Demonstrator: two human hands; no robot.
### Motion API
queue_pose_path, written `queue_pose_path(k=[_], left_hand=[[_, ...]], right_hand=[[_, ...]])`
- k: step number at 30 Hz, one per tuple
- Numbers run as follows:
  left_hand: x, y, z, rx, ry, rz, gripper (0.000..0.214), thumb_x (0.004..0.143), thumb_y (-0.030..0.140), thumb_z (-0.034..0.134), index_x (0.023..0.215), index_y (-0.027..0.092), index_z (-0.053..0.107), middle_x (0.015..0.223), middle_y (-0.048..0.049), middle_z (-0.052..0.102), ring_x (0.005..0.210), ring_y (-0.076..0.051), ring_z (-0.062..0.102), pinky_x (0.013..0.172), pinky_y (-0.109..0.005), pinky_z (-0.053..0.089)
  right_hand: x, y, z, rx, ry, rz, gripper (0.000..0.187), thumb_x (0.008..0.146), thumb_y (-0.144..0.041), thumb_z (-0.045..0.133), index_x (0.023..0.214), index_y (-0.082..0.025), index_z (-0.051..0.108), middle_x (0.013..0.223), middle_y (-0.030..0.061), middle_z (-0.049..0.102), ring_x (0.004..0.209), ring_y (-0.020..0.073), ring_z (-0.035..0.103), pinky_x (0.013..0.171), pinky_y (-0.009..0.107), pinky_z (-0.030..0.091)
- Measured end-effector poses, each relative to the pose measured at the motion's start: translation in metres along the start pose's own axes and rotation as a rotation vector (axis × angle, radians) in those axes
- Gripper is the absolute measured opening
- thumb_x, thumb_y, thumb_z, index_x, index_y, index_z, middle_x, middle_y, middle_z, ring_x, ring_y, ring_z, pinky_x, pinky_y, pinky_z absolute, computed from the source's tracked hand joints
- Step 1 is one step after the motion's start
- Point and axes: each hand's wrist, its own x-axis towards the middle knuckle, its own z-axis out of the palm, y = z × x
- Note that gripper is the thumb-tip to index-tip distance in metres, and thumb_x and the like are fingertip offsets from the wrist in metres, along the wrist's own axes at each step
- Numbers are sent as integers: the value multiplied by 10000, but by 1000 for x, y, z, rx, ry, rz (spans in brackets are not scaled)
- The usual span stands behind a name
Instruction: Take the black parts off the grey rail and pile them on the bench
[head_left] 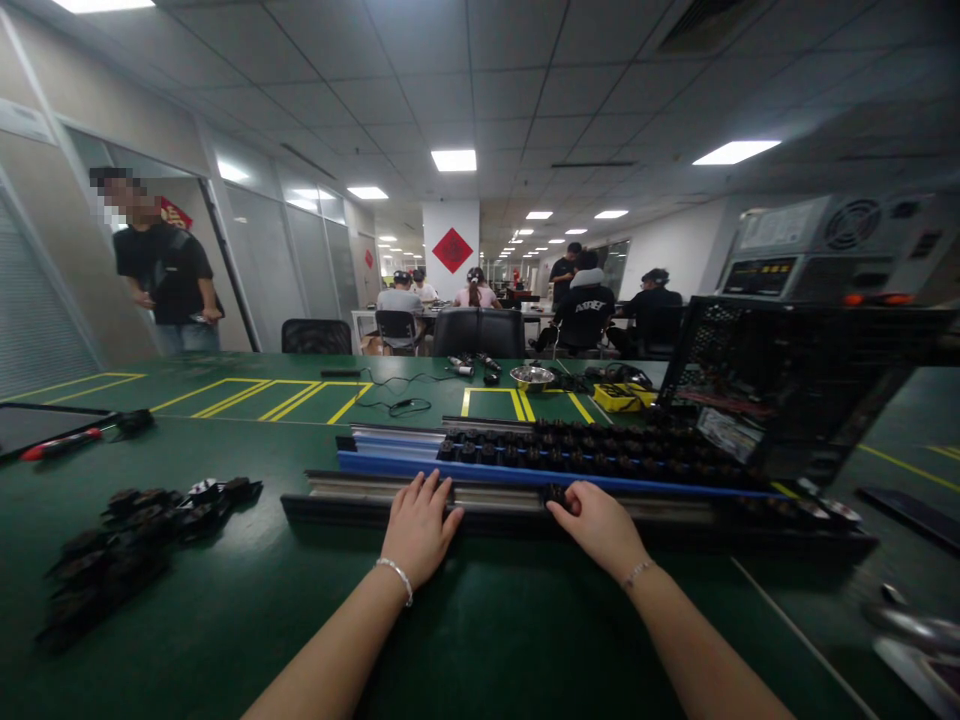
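A long black rail with a pale metal channel lies across the green table in front of me. My left hand rests on it left of the middle, fingers stretched out and nothing gripped. Farther right, my right hand pinches a small black block in the channel; the fingers partly hide it. More black blocks sit at the rail's right end. Behind it lies a blue rail, with rows of black blocks beside it.
Loose black blocks are heaped at left, near a red-handled tool. An open black computer case stands at right. A metal bowl, a yellow box and cables lie behind the rails. A person stands back left; others sit farther off.
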Motion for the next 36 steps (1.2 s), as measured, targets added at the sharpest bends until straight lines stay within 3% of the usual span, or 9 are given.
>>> queue_pose_path(k=[25,32,36], left_hand=[[0,-1,-1,-18,0,5,503,867,481,281,1267,232,456,1368,-41,418,1278,-240,315,1012,-426,290],[0,0,-1,-7,5,4,500,868,474,283,1265,226,459,1367,-42,418,1274,-241,320,1014,-421,291],[0,0,-1,-7,6,5,502,868,475,281,1267,227,458,1368,-42,417,1274,-240,319,1013,-422,293]], right_hand=[[-2,-2,2,65,-35,-130,166,768,-296,419,721,-214,556,756,7,578,707,140,534,631,260,387],[-2,-3,3,102,-8,-225,220,776,-230,389,793,-197,605,1043,61,617,991,175,537,888,311,393],[-2,-2,3,97,-43,-213,249,784,-223,379,825,-190,622,1080,64,620,1019,184,535,915,337,392]])
